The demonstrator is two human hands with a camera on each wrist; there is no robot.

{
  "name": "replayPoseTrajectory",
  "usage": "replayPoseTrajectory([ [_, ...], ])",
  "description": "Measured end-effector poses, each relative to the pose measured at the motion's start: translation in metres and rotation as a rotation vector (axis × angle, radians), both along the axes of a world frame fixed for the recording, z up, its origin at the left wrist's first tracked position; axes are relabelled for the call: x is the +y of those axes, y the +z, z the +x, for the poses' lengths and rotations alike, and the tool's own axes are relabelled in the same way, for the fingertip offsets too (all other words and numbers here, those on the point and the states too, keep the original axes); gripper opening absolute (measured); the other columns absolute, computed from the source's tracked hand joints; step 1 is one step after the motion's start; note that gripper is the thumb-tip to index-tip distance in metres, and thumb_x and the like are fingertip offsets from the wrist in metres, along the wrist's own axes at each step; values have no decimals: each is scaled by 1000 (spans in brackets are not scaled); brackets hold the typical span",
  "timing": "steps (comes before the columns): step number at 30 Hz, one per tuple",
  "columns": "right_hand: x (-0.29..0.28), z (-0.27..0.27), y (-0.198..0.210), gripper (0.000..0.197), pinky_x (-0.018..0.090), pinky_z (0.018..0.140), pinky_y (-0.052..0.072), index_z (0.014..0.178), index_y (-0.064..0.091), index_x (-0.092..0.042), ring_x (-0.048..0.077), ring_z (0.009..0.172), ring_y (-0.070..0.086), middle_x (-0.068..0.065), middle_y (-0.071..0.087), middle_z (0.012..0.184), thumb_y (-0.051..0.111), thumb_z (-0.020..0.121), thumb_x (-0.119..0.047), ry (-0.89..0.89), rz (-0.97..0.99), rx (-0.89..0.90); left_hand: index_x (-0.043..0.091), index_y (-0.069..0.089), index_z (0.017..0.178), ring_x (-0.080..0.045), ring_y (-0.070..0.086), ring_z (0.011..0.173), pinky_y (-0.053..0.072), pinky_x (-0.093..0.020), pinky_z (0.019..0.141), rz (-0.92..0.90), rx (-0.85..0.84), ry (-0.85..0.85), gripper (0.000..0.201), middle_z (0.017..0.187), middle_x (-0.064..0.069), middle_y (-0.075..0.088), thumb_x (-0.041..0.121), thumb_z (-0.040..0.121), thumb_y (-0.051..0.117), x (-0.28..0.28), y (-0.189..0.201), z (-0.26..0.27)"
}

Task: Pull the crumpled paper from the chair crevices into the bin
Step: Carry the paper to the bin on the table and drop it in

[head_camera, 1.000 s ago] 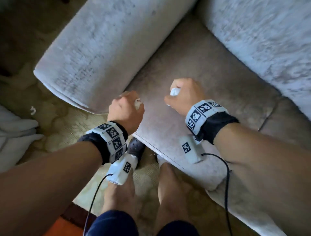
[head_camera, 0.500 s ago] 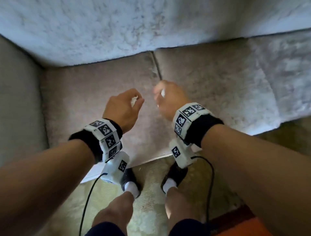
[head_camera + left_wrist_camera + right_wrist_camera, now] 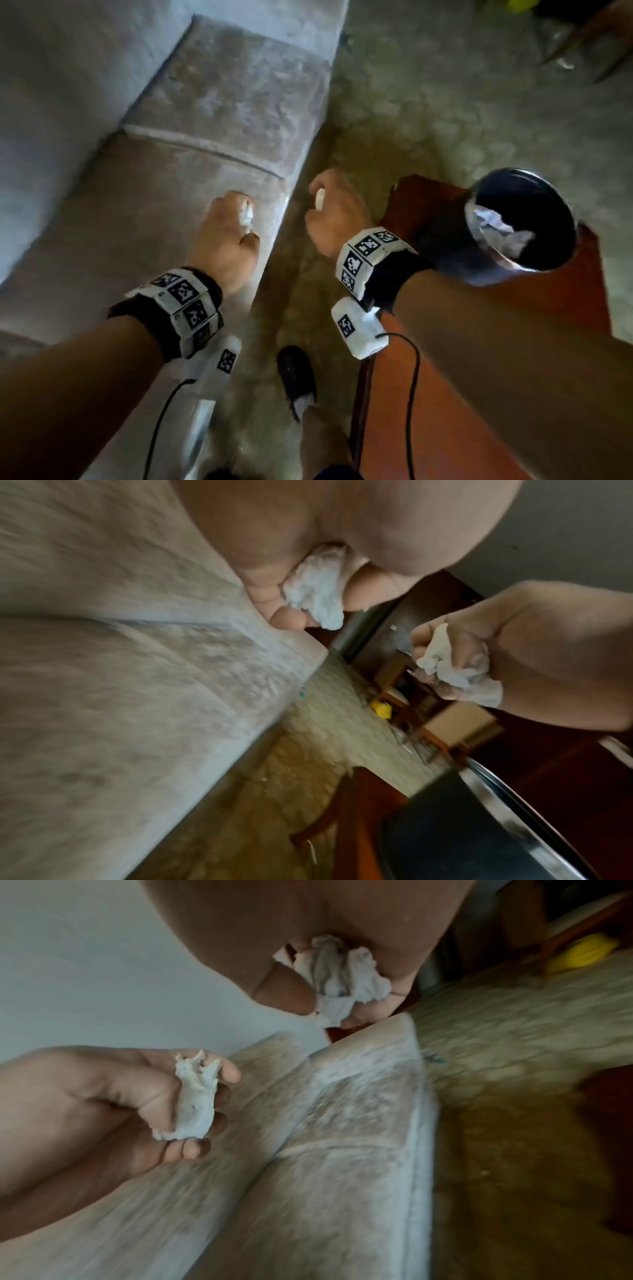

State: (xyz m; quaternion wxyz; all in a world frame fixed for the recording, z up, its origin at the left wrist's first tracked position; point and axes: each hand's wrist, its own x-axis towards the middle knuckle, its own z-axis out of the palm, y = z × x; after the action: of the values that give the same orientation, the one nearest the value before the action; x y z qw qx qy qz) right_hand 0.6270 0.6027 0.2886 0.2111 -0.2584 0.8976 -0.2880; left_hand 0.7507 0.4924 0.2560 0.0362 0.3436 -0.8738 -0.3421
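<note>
Two wads of crumpled white paper are in view in the person's fists, one to each hand; the left hand point(image 3: 228, 236) is curled tight around its own wad point(image 3: 247, 215), a long twist of tissue that pokes out between thumb and fingers, and it hangs above the front edge of the grey upholstered chair seat point(image 3: 144, 219); the right hand point(image 3: 334, 214) is likewise closed around a second wad point(image 3: 320, 199), whose frayed ends spill from the fist in the right wrist view point(image 3: 337, 969); this hand is over the pale patterned carpet point(image 3: 428, 113), just beside the seat's front edge and between the seat and the bin. The two hands are near each other but apart; from the left wrist view both wads show at once, the left one point(image 3: 316, 588) close to the lens and the right one point(image 3: 452, 666) farther off. The bin point(image 3: 561, 205), round, dark inside with a shiny rim, stands on a reddish-brown wooden worktop point(image 3: 445, 428) to the right of the right forearm; a crumpled piece of pale paper point(image 3: 496, 226) already lies inside it against the near wall. Both wrists wear black bands with white marker tags, and a black cable trails from each. A dark shoe point(image 3: 297, 375) shows on the carpet below the hands.
</note>
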Motion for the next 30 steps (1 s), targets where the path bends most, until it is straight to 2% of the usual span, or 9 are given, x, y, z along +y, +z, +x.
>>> replayPoseTrajectory([
  [3, 77, -63, 3, 45, 25, 89, 38, 124, 45, -14, 24, 115, 48, 6, 44, 127, 50, 83, 4, -234, 14, 6, 10, 45, 123, -19, 44, 95, 28, -15, 77, -2, 32, -168, 42, 114, -4, 38, -10, 86, 45, 51, 4, -79],
  [5, 126, -98, 1, 52, 19, 85, 30, 129, 41, -14, 23, 118, 45, 7, 40, 131, 50, 81, 6, -395, 16, -24, 10, 45, 121, -20, 48, 98, 33, -19, 81, 3, 62, -272, 45, 113, -4, 41, -13, 82, 43, 84, -1, -120],
  [11, 235, -169, -7, 49, 27, 91, 36, 130, 40, -14, 27, 119, 48, 8, 47, 133, 58, 86, -6, -797, -10, -3, 16, 43, 130, -20, 54, 112, 41, -25, 94, 6, 29, -480, 50, 126, -6, 52, -6, 86, 48, 156, 6, -197],
  [15, 262, -199, -8, 67, 26, 89, 38, 138, 35, -21, 26, 121, 49, 5, 44, 139, 70, 82, -17, -781, 42, -54, 19, 42, 131, -22, 61, 106, 52, -42, 92, -45, 37, -545, 48, 122, -3, 58, 4, 88, 57, 172, 16, -235],
  [18, 275, -210, -3, 86, 26, 94, 39, 145, 31, -26, 23, 127, 45, 2, 36, 145, 79, 73, -19, -729, 103, -138, 19, 42, 133, -14, 60, 96, 47, -27, 89, -56, -16, -593, 47, 109, 4, 61, 14, 92, 62, 185, 29, -263],
  [20, 286, -215, 0, 87, 30, 99, 41, 145, 33, -27, 22, 130, 43, 1, 35, 147, 78, 72, -14, -738, 134, -152, 20, 41, 136, -16, 62, 93, 44, -25, 81, -77, -47, -639, 49, 101, 3, 62, 21, 93, 63, 197, 37, -282],
  [24, 311, -221, 12, 81, 29, 98, 46, 142, 41, -26, 22, 124, 50, 3, 49, 139, 78, 71, -13, -806, 152, -177, 20, 44, 134, -23, 65, 99, 43, -26, 74, -161, -73, -806, 49, 109, -1, 68, 34, 92, 65, 221, 40, -318],
  [28, 326, -220, 31, 75, 25, 81, 49, 135, 49, -26, 23, 108, 60, 3, 59, 128, 80, 67, -19, -835, 177, -178, 20, 46, 130, -34, 62, 105, 50, -37, 84, -238, -168, -950, 48, 115, -7, 67, 38, 90, 65, 248, 32, -355],
  [30, 333, -217, 43, 70, 24, 78, 48, 131, 51, -27, 24, 106, 61, 3, 60, 124, 79, 68, -21, -861, 208, -165, 22, 45, 128, -35, 62, 105, 52, -42, 88, -211, -197, -1012, 48, 118, -8, 65, 36, 87, 65, 261, 27, -374],
])
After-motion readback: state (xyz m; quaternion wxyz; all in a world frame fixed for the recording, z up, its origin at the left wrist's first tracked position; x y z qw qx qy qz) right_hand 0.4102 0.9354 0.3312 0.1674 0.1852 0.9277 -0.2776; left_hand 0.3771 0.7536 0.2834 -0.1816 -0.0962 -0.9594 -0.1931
